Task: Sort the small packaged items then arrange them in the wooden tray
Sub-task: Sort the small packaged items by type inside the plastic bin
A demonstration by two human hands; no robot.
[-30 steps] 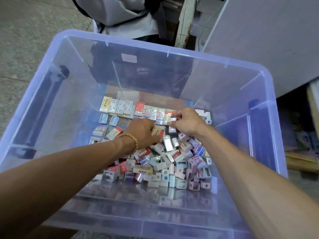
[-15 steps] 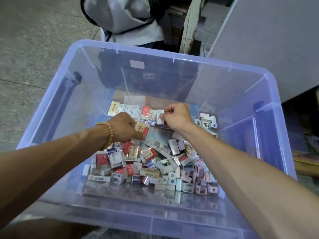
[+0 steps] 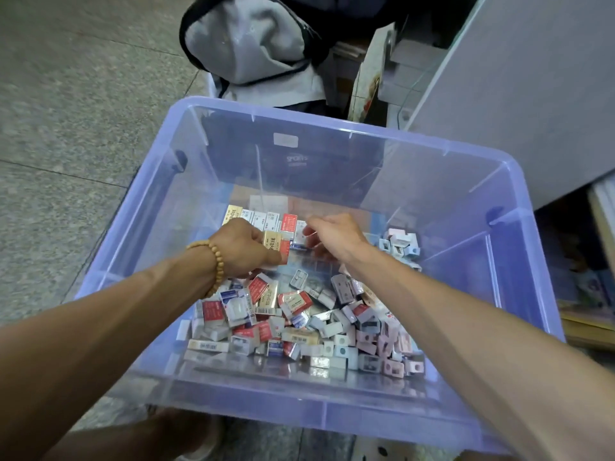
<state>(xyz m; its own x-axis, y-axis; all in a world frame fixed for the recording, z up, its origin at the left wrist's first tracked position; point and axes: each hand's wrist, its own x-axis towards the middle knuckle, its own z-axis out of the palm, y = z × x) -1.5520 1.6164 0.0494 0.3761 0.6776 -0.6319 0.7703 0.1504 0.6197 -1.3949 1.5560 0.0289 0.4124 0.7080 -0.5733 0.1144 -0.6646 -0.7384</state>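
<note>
A plastic bin point(image 3: 519, 247) stands on the floor point(image 3: 66, 128), with a bag point(image 3: 246, 44) behind it and a cabinet point(image 3: 532, 78) to its rear right. In the bin, a loose heap of small packets point(image 3: 299, 314) lies toward the near wall. A row of packets point(image 3: 263, 218) lies behind the heap, and a small cluster point(image 3: 401, 244) sits to the right of that row.

The left hand point(image 3: 243, 249) now lifts clear of the loose pile point(image 3: 299, 321), pinching a gold and red packet point(image 3: 275, 242). The right hand point(image 3: 332, 236) moves from the pile up to the standing row point(image 3: 266, 219), fingers at a white packet point(image 3: 301, 234).
</note>
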